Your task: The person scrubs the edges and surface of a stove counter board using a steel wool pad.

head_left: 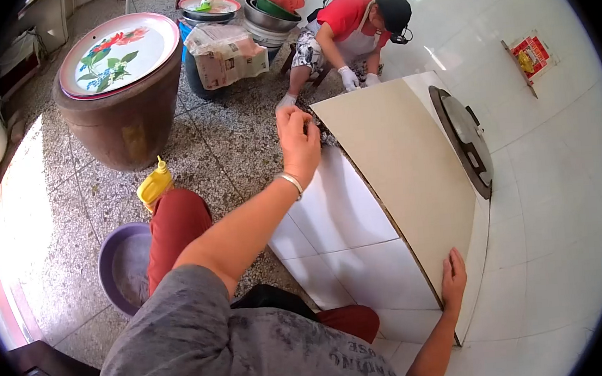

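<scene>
My left hand (300, 144), with a bracelet at the wrist, reaches to the far corner of a beige board (406, 173). Its fingers are curled together, and I cannot make out what, if anything, they hold; dark bits show beside them. The board lies over a white-tiled block (349, 219) and has a dark, rough edge. My right hand (453, 278) rests on the near end of the board, fingers stretched out along its surface, with nothing held.
A person in red with white gloves (349, 78) crouches beyond the board. A lidded pot (467, 139) sits right of it. On the left stand a brown vat (123, 128) under a floral tray (110, 54), a yellow bottle (154, 185) and a purple basin (113, 273).
</scene>
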Action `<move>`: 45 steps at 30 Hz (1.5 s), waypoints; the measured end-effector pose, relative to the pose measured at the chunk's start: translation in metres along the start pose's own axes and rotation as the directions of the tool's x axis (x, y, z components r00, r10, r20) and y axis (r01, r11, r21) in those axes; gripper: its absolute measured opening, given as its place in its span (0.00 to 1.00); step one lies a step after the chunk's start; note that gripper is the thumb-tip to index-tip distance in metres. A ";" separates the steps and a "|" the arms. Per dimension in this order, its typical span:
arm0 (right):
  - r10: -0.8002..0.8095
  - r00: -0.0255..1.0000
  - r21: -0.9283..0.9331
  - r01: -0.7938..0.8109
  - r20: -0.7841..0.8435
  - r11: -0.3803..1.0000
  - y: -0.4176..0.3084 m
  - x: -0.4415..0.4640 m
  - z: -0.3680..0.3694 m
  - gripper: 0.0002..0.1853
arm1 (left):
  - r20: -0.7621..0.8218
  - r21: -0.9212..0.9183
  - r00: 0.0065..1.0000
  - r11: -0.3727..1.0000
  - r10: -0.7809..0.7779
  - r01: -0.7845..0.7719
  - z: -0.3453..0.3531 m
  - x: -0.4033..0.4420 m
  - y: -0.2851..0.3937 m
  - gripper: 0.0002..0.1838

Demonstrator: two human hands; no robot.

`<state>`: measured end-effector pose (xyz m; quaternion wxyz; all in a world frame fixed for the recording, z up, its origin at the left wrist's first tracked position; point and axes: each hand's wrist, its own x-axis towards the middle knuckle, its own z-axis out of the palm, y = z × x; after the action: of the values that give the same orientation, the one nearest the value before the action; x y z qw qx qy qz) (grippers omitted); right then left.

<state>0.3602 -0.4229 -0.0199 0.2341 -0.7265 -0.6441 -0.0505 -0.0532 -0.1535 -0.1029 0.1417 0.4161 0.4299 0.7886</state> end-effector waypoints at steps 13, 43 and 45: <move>0.009 1.000 0.024 -0.009 0.010 1.000 -0.002 0.000 0.002 0.20 | 0.044 0.020 0.999 1.000 -0.016 0.016 -0.007 -0.032 -0.018 0.08; 0.039 0.999 0.098 -0.039 0.008 0.994 -0.001 0.001 0.004 0.20 | 0.363 0.352 0.813 0.875 -0.456 0.333 -0.059 -0.018 -0.012 0.23; 0.055 0.998 0.106 -0.055 0.007 0.993 -0.002 0.001 0.004 0.20 | 0.360 0.342 0.834 0.891 -0.418 0.299 -0.061 -0.007 -0.006 0.23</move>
<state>0.3575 -0.4201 -0.0224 0.2724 -0.7306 -0.6261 -0.0084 -0.0976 -0.1880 -0.1289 0.3197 0.5038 0.5634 0.5715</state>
